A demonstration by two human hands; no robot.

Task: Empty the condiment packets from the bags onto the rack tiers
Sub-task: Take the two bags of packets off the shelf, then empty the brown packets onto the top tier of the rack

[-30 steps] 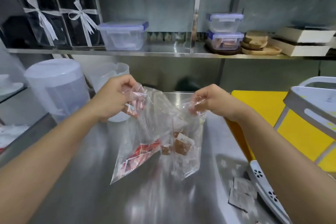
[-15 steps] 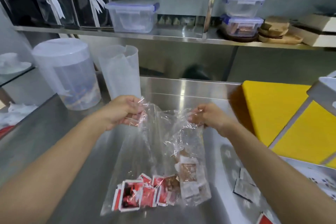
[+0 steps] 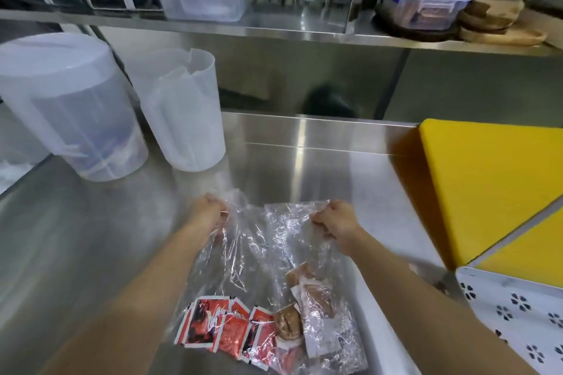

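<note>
Two clear plastic bags lie on the steel counter in front of me. The left bag [image 3: 231, 259] holds several red condiment packets [image 3: 225, 332] at its near end. The right bag [image 3: 307, 256] holds several brown and white packets [image 3: 313, 298]. My left hand [image 3: 210, 210] pinches the far edge of the left bag. My right hand [image 3: 332, 219] pinches the far edge of the right bag. The white perforated rack tier [image 3: 515, 310] shows at the lower right, apart from both hands.
Two translucent plastic jugs [image 3: 179, 113] stand at the back left of the steel counter [image 3: 304, 155]. A yellow board [image 3: 487, 186] lies to the right. A steel shelf [image 3: 274, 30] above carries lidded plastic containers and wooden plates.
Both hands have lowered the bags from the air onto the counter. The packets now rest flat at the near ends of the bags. The view has tilted downward.
</note>
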